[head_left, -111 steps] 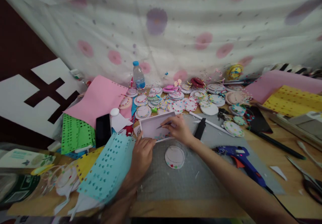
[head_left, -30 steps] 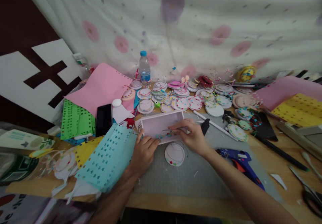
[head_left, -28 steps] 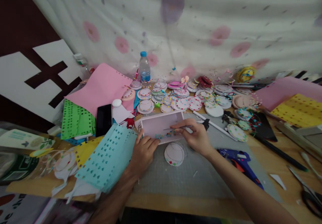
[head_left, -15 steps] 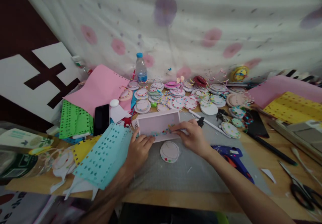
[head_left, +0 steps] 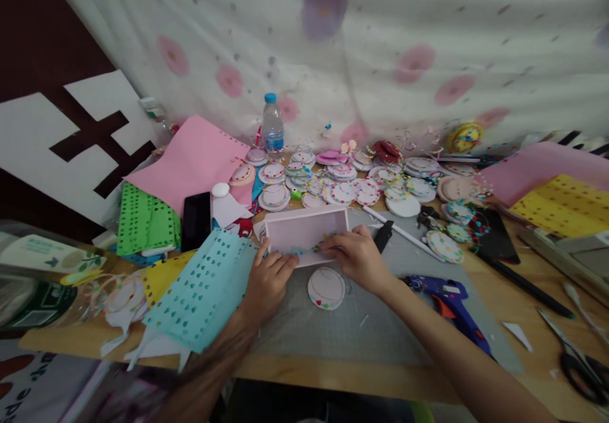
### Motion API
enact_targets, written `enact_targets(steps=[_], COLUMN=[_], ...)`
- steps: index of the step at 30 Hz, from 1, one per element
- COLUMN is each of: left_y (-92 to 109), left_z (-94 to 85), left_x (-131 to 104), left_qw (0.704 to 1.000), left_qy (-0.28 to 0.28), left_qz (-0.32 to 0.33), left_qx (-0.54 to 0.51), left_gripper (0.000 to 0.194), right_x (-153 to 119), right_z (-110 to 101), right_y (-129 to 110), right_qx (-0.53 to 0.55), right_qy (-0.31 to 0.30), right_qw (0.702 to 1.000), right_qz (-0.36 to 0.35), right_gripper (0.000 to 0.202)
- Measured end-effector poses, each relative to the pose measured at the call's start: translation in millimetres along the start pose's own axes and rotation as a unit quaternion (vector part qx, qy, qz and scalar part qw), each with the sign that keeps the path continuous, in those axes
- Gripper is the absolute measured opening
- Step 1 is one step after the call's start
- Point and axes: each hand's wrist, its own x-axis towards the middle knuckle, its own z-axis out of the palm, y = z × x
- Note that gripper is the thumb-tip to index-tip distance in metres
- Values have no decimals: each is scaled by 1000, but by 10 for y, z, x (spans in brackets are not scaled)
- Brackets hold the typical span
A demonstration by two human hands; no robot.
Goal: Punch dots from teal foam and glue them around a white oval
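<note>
A shallow pale box [head_left: 304, 227] with small coloured pieces along its near side is tipped up at the middle of the grey mat. My left hand [head_left: 273, 277] grips the box at its near left corner, thumb at the side and fingers over the near edge. Inside the box, at the right, my right hand [head_left: 354, 255] has its fingertips pinched together among the small pieces; what they hold is too small to name. Just in front of the box lies a white paper disc [head_left: 326, 288] with a few red pieces on its rim.
Many decorated discs [head_left: 345, 193] fill the back of the table. A blue glue gun [head_left: 450, 309], scissors [head_left: 575, 363] and a black pen [head_left: 526, 283] lie right. Blue punched paper [head_left: 202, 290], a phone [head_left: 196, 221] and green sheets [head_left: 145, 220] lie left. A bottle [head_left: 273, 125] stands behind.
The whole view has shifted slightly, moving things a little to the right. My right fingertips remain inside the box, and more of the black object beyond that hand now shows.
</note>
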Motion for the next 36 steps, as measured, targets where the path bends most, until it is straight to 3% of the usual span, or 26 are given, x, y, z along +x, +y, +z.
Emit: enact_targets(steps=[4, 11, 20, 36], left_y=[0, -5, -1, -1], left_z=[1, 1, 12, 16], left_x=[5, -2, 1, -12], left_qw=[1000, 1000, 1000, 1000], left_qy=[-4, -3, -5, -4], left_qz=[-6, -8, -14, -14], left_qx=[-6, -13, -8, -20], left_gripper=[32, 32, 30, 31], right_x=[4, 39, 33, 124], right_z=[-14, -146, 2, 109], right_y=[3, -30, -39, -124], right_qx=[44, 135, 27, -1], right_qy=[2, 89, 22, -14], right_qw=[999, 981, 999, 999], right_qz=[13, 112, -7, -30], right_gripper=[16, 6, 10, 16])
